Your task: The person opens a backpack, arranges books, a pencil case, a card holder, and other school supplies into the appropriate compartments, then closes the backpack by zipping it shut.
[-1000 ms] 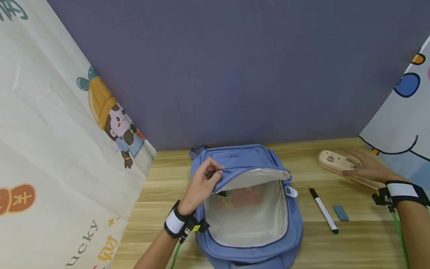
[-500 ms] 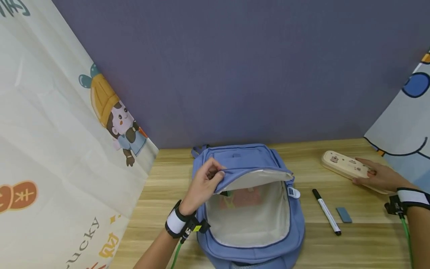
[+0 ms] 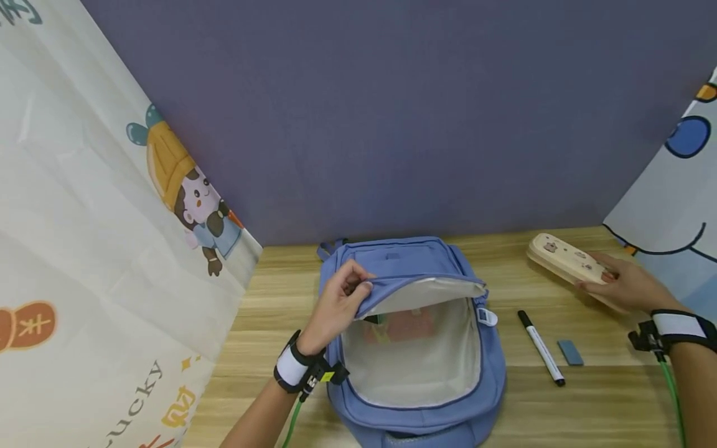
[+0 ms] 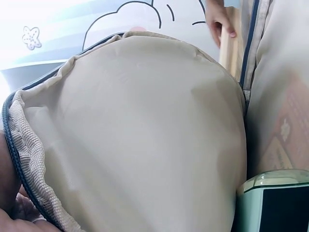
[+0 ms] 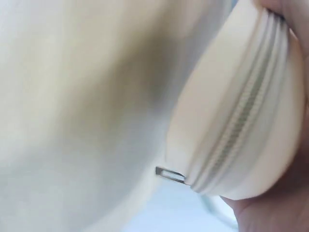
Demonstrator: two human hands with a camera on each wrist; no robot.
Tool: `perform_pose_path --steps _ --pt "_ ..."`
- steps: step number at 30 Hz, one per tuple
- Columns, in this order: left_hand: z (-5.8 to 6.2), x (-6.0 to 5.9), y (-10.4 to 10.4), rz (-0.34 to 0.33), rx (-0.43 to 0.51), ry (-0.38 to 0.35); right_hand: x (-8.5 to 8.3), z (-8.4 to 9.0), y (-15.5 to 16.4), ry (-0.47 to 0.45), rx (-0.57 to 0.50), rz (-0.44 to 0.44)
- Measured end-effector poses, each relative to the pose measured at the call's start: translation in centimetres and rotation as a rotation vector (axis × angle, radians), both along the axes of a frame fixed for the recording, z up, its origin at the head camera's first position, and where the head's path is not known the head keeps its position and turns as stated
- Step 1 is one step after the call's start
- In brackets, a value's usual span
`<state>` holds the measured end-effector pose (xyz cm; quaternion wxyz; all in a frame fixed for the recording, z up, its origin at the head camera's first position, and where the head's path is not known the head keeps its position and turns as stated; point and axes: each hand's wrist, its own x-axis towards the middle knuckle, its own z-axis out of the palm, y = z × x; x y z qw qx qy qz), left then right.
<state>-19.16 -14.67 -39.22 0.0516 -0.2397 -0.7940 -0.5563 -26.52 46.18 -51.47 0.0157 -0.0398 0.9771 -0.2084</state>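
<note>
A blue backpack [image 3: 493,398] lies on the table with its main compartment unzipped. My left hand [image 3: 338,305] pinches the left edge of its flap [image 3: 431,291] between thumb and fingers, holding it up. The flap's pale lining [image 4: 140,121] fills most of the left wrist view. Inside sit a reddish flat item [image 3: 406,325] and a green box with a clear top [image 4: 277,203]. At the right, my right hand [image 3: 633,286] grips the near end of a cream pencil case [image 3: 566,258] printed with small bears. Its zipper [image 5: 241,111] shows close up in the right wrist view.
A black-and-white marker [image 3: 541,348] and a small blue-grey rectangular piece [image 3: 570,352] lie on the wooden table [image 3: 605,404] between backpack and right arm. A white tag [image 3: 487,317] hangs on the backpack's right side. A dark wall [image 3: 426,124] stands behind.
My right hand has closed its grip on the pencil case and raised it slightly, shifting it a little up and left in the head view. My left hand keeps the flap in the same place.
</note>
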Motion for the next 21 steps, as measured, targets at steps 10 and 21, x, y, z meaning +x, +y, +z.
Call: perform_pose_path --steps 10,21 --pt "-0.1 -0.1 0.1 0.013 0.013 -0.005 2.2 9.1 -8.8 0.197 -0.134 0.052" --pt "0.0 -0.5 0.3 0.033 0.045 -0.02 9.2 17.4 -19.4 0.468 -0.229 0.493"
